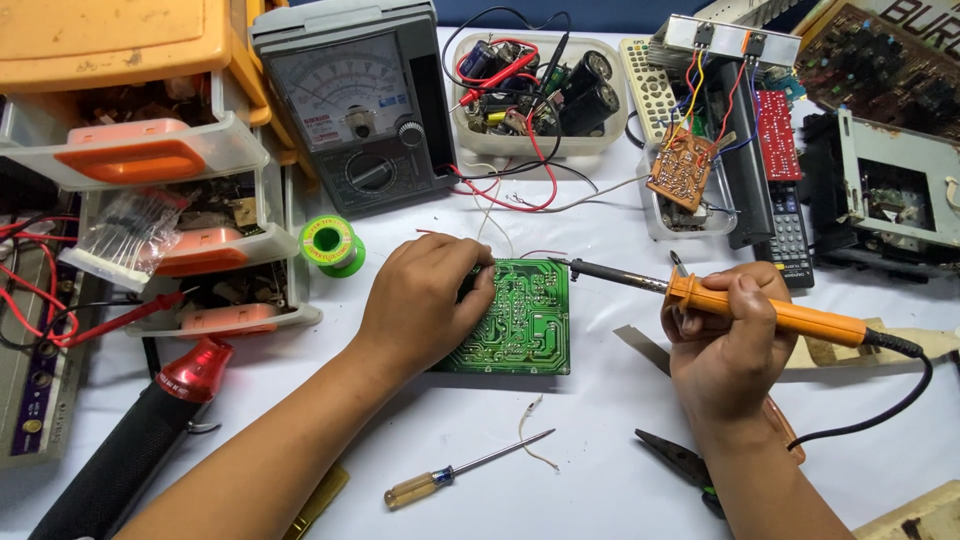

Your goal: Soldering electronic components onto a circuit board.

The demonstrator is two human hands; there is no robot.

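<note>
a green circuit board (520,318) lies solder side up near the middle of the white worktop (600,450), its pale traces and rows of solder dots showing. the left hand (425,300) rests on the board's left edge, fingers curled over its upper left corner and pinning it flat. the right hand (725,345) is closed around the orange handle of a soldering iron (740,302), whose dark tip reaches the board's upper right corner. a small yellow-handled screwdriver (455,472) lies toward the near edge. a green solder spool (330,243) sits left of the board, with an analog multimeter (350,100) toward the far edge.
</note>
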